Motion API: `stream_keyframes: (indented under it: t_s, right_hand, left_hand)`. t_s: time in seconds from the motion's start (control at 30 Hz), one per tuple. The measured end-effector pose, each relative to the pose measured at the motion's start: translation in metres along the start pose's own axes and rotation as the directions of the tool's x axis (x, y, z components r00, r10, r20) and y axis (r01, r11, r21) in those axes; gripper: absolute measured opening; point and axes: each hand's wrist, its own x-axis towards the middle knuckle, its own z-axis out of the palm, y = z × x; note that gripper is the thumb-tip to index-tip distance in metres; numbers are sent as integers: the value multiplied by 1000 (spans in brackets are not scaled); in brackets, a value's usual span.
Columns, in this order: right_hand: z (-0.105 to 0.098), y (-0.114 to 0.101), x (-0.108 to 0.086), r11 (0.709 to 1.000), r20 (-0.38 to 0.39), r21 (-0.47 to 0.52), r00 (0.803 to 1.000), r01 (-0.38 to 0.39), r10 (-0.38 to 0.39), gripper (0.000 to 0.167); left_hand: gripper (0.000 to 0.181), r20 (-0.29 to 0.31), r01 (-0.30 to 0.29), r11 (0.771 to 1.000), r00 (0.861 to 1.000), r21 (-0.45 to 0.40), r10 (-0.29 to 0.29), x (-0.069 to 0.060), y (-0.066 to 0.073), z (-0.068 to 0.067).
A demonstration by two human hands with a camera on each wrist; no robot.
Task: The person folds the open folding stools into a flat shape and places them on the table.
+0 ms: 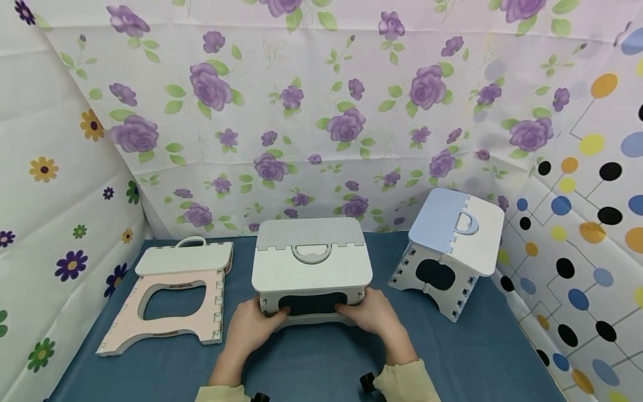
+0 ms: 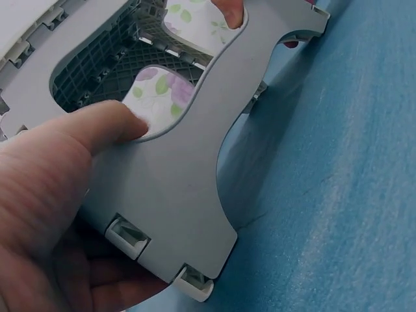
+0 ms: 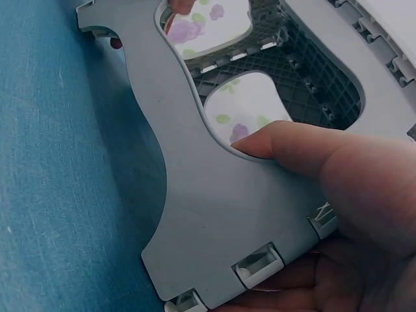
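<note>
A: What is pictured at the middle of the blue cloth-covered bench (image 1: 321, 368)?

B: A grey-and-white plastic folding stool (image 1: 311, 279) is held from both sides, its broad top raised above its legs.

A: How is it gripped?

B: One side of the grey front leg panel (image 2: 188, 214) is clasped by the left hand (image 1: 253, 326), thumb laid over the opening's rim, fingers tucked behind the outer edge. The grip is mirrored by the right hand (image 1: 374, 312), likewise part-closed round the panel.

A: How far has the work advanced?

B: Part-way, it is judged. The central stool appears set up, and a pale blue-and-white plastic stool (image 1: 444, 243) is stood upright to the right, untouched. A pink-and-white plastic stool (image 1: 183, 276) is laid flat at left, apparently collapsed. Release of the gripped stool is judged to be left.

A: And the materials?

B: Smooth, matt plastic is shown on the panel, cut with a wavy lower edge and lined with blocky hinge slots. Inside, a dark lattice (image 2: 97, 75) is exposed. The rounded top is crossed by an interlocking seam and fitted with a curved grey handle (image 1: 311, 261).
</note>
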Motion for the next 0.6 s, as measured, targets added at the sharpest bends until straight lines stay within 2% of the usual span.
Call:
stream_keyframes:
  t_s: [0.23,0.6]
  right_hand:
    - [0,0,0,1000,8,-8,1000,-2,2,64]
    - [0,-2,-1,1000,-7,3,1000,-13,13,62]
  left_hand:
    - [43,0,12,1000,1000,8,-12,-1,-2,4]
    - [39,2,3,999,1000,-34,-3,-2,1,6]
